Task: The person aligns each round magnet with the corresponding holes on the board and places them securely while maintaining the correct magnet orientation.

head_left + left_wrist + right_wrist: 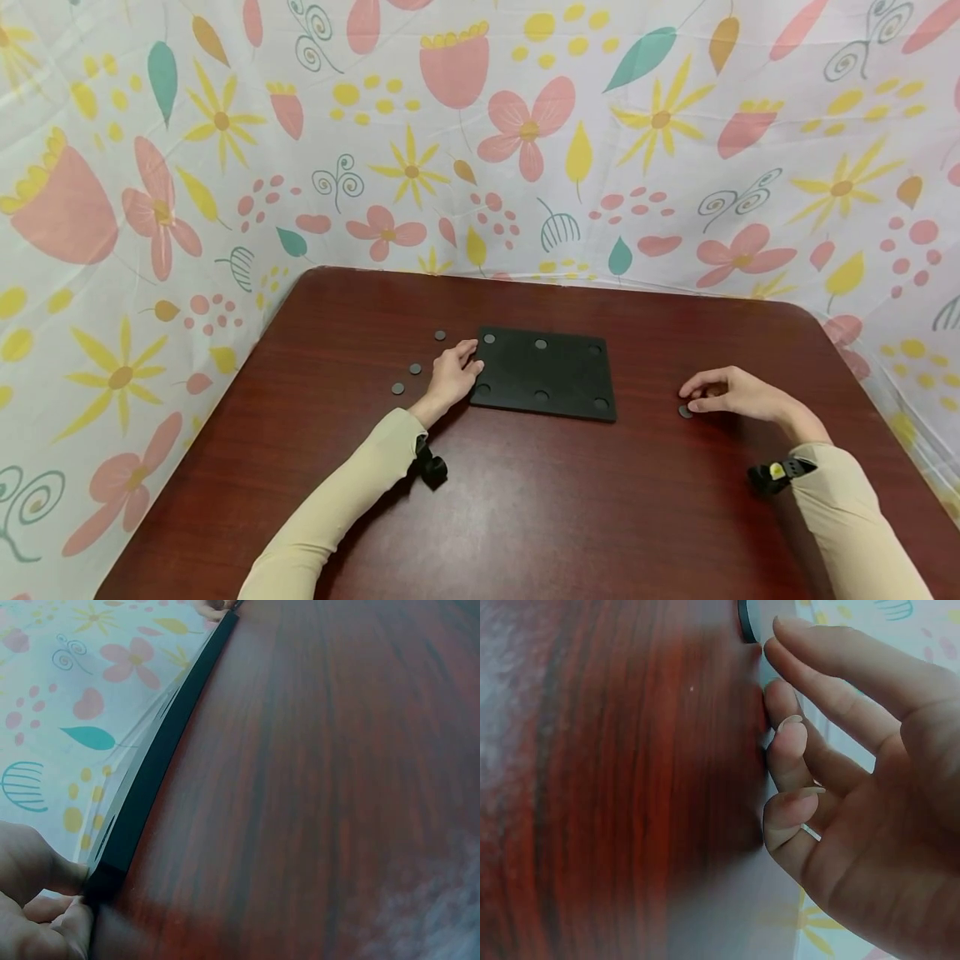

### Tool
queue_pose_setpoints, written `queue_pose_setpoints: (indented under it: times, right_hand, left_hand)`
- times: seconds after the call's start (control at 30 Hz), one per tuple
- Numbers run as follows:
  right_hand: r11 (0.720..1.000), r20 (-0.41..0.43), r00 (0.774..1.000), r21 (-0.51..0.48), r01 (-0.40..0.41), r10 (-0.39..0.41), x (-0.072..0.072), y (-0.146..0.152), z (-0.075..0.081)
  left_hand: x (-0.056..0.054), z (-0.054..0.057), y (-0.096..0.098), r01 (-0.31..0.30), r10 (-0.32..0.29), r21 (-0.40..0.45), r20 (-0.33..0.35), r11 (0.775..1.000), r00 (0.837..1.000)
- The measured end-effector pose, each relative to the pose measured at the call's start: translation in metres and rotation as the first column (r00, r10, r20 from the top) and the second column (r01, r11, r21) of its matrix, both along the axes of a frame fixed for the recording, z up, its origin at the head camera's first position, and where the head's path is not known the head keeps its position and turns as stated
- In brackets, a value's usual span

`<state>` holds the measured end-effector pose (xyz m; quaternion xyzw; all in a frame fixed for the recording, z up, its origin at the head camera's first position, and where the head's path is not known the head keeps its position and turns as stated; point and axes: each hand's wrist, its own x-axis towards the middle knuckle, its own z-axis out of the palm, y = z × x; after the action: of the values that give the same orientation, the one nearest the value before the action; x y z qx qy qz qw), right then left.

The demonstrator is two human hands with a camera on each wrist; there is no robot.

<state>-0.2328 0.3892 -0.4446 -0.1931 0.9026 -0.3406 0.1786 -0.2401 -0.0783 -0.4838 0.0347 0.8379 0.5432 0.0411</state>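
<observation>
A flat black plate with round recesses lies on the table. Two grey discs sit in its far recesses, one far left and one far middle. My left hand touches the plate's left edge with thumb and fingers; in the left wrist view its fingertips meet the plate's corner. Well right of the plate, my right hand hovers low over the table, fingers loosely bent. A loose grey disc lies by its thumb; the right wrist view shows this disc just off the fingertips.
Three more grey discs lie left of the plate: one farther back, one in the middle and one nearer. A flower-patterned cloth hangs behind the brown wooden table.
</observation>
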Motion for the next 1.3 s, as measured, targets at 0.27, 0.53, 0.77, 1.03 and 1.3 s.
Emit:
queue_pose_setpoints:
  times: [0.27, 0.53, 0.77, 1.03, 1.3]
  right_hand:
    - [0.997, -0.01, 0.999, -0.067, -0.049, 0.048, 0.003, 0.004, -0.004]
    - [0.982, -0.125, 0.986, -0.137, -0.129, 0.112, 0.003, 0.007, -0.012]
    - [0.976, -0.191, 0.975, -0.164, -0.143, 0.111, 0.004, 0.008, -0.018]
    - [0.978, -0.242, 0.965, -0.154, -0.139, 0.098, 0.01, 0.006, -0.02]
    - [0.994, -0.234, 0.972, -0.102, -0.047, 0.022, 0.013, 0.001, -0.024]
  left_hand:
    - [0.001, 0.0, 0.0, 0.011, -0.011, -0.005, -0.015, 1.0, 1.0]
    - [0.003, -0.001, 0.001, 0.008, -0.008, -0.004, -0.012, 1.0, 1.0]
    - [0.002, -0.001, 0.001, 0.009, -0.009, 0.001, -0.016, 1.0, 1.0]
    - [0.002, -0.001, -0.001, 0.01, -0.01, -0.013, -0.019, 1.0, 1.0]
    - [0.001, -0.002, -0.001, 0.003, -0.003, -0.008, -0.014, 1.0, 1.0]
